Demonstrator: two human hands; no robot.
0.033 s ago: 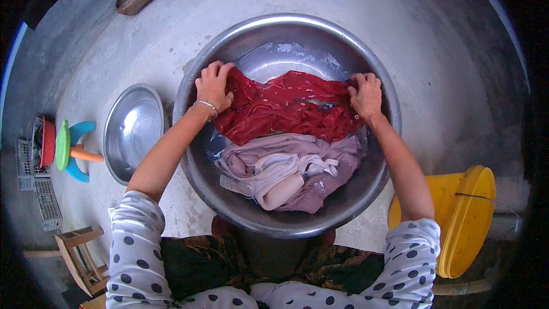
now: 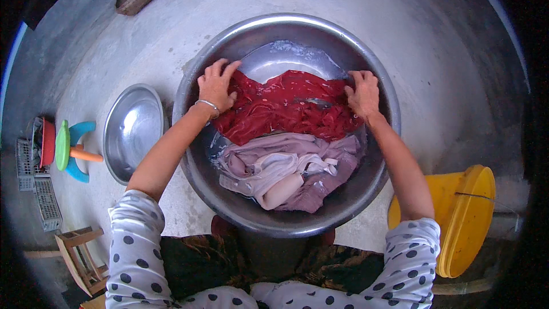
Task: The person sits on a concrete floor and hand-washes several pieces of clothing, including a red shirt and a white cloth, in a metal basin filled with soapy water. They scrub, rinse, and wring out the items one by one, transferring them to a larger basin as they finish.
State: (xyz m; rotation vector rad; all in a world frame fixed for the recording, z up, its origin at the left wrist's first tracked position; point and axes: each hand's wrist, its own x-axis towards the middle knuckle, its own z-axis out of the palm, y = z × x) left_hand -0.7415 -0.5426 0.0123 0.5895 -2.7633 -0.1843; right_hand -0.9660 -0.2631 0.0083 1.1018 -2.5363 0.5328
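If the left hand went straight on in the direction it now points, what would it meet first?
Most likely the far wall of the metal basin. The left hand points forward toward it, beside the red cloth; depth is unclear.

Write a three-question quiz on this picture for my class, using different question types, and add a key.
1. Multiple choice. What lies between the left hand and the right hand?
A) a green towel
B) a red cloth
C) a wooden board

2. True or false. The yellow bucket is on the person's right of the large metal basin.

3. Fill in the blank. The bracelet is worn on the person's ____ wrist.

Key: 1. B; 2. True; 3. left
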